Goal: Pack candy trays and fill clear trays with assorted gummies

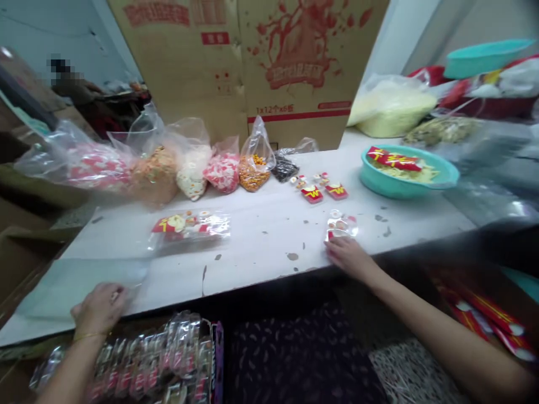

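My left hand (99,307) rests at the front edge of a stack of clear plastic bags (54,286), its fingers curled on the film. On the right, my right hand (349,257) grips the near edge of a small clear packet (342,223) with red and white pieces inside, lying flat on the table. Beyond it sit two small red fries-box charms (312,194) with a yellow mark and little food-shaped pieces behind them. A filled clear bag (189,224), holding a red fries box and small pieces, lies on the table between my hands.
Knotted bags of small coloured pieces (223,171) line the back, before a large carton (295,67). A turquoise basin (408,174) stands at right. Below the white table (252,247), a box holds several packed bags (147,359). A person (76,87) sits far left.
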Tool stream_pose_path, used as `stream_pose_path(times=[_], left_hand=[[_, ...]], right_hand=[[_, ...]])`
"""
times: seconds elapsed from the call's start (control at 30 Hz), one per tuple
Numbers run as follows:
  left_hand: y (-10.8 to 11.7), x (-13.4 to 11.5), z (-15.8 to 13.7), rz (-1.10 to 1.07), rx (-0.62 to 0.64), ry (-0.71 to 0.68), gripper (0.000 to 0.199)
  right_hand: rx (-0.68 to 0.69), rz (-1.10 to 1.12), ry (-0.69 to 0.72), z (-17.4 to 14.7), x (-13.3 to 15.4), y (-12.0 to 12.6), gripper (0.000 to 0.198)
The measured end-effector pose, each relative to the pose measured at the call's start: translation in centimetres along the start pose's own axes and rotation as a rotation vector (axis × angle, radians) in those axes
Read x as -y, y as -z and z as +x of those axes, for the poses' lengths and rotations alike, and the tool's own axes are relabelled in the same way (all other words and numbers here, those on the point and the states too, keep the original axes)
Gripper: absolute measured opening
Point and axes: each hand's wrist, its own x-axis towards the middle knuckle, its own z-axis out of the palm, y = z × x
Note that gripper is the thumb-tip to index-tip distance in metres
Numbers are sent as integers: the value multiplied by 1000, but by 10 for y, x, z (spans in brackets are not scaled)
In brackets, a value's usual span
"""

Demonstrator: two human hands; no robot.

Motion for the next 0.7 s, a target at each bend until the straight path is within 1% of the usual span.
stream_pose_path(times=[0.07, 0.13, 0.2, 0.27, 0.33, 0.37, 0.43, 0.5, 0.53, 0.57, 0.63, 0.7], left_hand=[[1, -49, -14, 13, -15, -106, 18], [-4, -107, -27, -118, 25, -284, 17], [-14, -167, -35, -230, 37, -394, 16], [-29, -220, -37, -290, 42, -447, 15], [-46, -260, -33, -320, 69, -465, 13], [-54, -274, -29, -334, 80, -463, 13], [-68, -294, -22, -360, 123, -470, 12], [-79, -305, -16, -376, 168, -480, 11], [-82, -309, -14, -384, 183, -478, 11], [-85, -312, -13, -395, 192, -469, 11], [-88, -317, -13, -427, 193, -443, 10], [-90, -321, -15, -473, 186, -416, 10]], right_hand=[[23, 0, -15, 7, 12, 0, 33], [41, 34, 6, 18, 26, -1, 34], [55, 87, 41, 31, 40, -2, 36], [69, 140, 83, 42, 48, 0, 39], [74, 189, 131, 48, 43, 3, 49], [77, 204, 148, 49, 36, 5, 57], [93, 202, 153, 45, 12, 6, 76], [139, 157, 109, 39, -15, 4, 93], [173, 126, 80, 35, -27, 2, 99], [204, 98, 57, 32, -36, 0, 101], [237, 61, 37, 29, -45, -6, 97], [201, 47, 38, 29, -42, -10, 91]])
